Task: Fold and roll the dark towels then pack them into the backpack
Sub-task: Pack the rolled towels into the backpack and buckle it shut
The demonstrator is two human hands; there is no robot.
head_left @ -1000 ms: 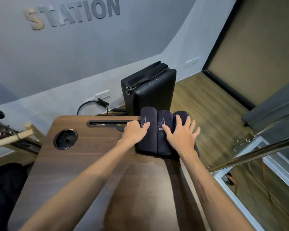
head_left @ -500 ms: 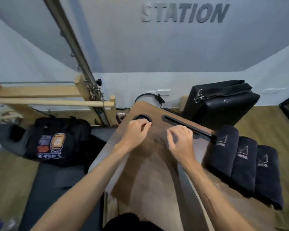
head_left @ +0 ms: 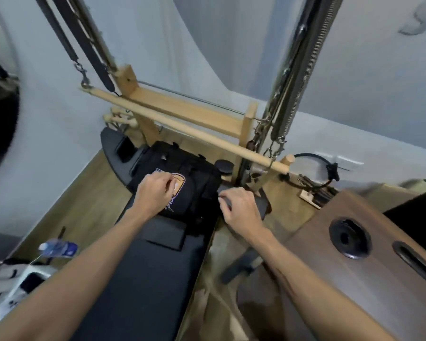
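Note:
The black backpack (head_left: 194,183), with an orange and white patch on its front, lies on the far end of a black padded bench (head_left: 143,279). My left hand (head_left: 154,191) rests on the patch with its fingers loosely bent and holds nothing. My right hand (head_left: 240,205) is at the backpack's right edge, with thumb and curled fingers closed on a dark piece of it. The dark towels are out of view.
A wooden bar (head_left: 182,126) on chains and a wooden frame cross just behind the backpack, and metal springs (head_left: 288,77) hang above. The brown table (head_left: 369,291) with its round hole stands at the right. A water bottle (head_left: 58,248) lies at the lower left.
My view has swung left, from the rolled towels on the table to the bench. Both hands left the towels, crossed the table and now reach the backpack.

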